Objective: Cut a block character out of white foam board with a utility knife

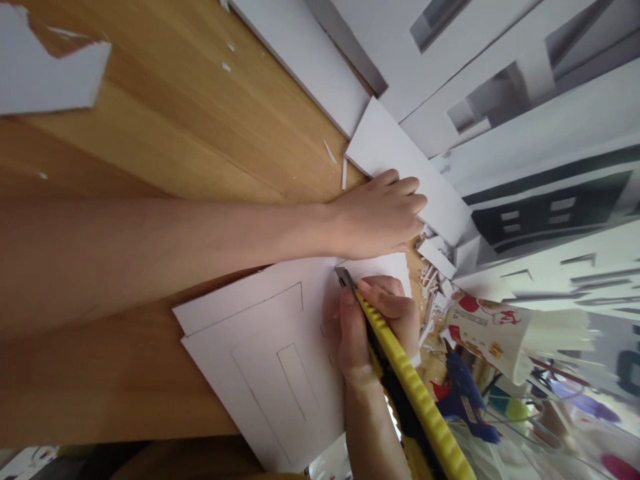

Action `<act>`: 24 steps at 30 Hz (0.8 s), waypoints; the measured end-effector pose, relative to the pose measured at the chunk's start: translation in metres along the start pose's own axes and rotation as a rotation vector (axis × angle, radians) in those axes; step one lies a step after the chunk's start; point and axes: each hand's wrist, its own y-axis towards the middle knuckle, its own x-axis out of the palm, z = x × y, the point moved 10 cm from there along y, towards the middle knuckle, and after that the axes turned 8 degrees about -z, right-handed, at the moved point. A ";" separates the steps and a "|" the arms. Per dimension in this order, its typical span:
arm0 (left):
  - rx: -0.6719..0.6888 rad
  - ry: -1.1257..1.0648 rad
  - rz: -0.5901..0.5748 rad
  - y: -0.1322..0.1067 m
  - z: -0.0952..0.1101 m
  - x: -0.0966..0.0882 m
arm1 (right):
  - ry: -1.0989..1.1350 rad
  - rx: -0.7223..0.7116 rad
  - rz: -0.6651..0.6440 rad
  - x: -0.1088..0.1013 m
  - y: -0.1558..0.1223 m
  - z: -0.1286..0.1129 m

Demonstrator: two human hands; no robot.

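My right hand (376, 321) is closed round a yellow and black utility knife (407, 380), its blade tip touching a white foam board sheet (260, 347) marked with pencilled rectangles. My left hand (381, 215) reaches across from the left and lies flat, fingers together and stretched out, pressing the sheet's far edge and a second white board (400, 157). The left forearm crosses the whole view above the sheet.
The wooden tabletop (175, 120) carries white scraps and an offcut (45, 70) at the top left. A white building model (525, 133) fills the right. A printed paper cup (487, 330), a blue glue gun (465, 397) and small offcuts lie right of my hands.
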 end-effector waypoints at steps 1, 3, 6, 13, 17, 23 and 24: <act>0.004 0.010 -0.003 -0.001 0.001 0.000 | 0.005 -0.014 0.006 -0.001 0.002 -0.003; 0.020 0.019 0.011 -0.003 0.003 -0.004 | 0.008 -0.027 -0.002 -0.001 0.005 -0.006; 0.045 0.019 0.033 -0.007 0.007 -0.011 | -0.014 -0.044 -0.039 0.000 0.006 -0.006; 0.061 0.056 -0.053 -0.009 0.010 -0.015 | 0.013 -0.143 -0.001 -0.001 0.002 -0.004; 0.063 0.024 -0.014 -0.010 0.010 -0.017 | -0.024 -0.126 0.007 0.000 0.003 -0.005; 0.078 0.028 0.001 -0.011 0.012 -0.017 | -0.010 -0.089 -0.001 -0.002 0.001 -0.003; 0.079 0.025 0.006 -0.011 0.012 -0.017 | -0.006 -0.085 -0.020 -0.002 0.001 -0.002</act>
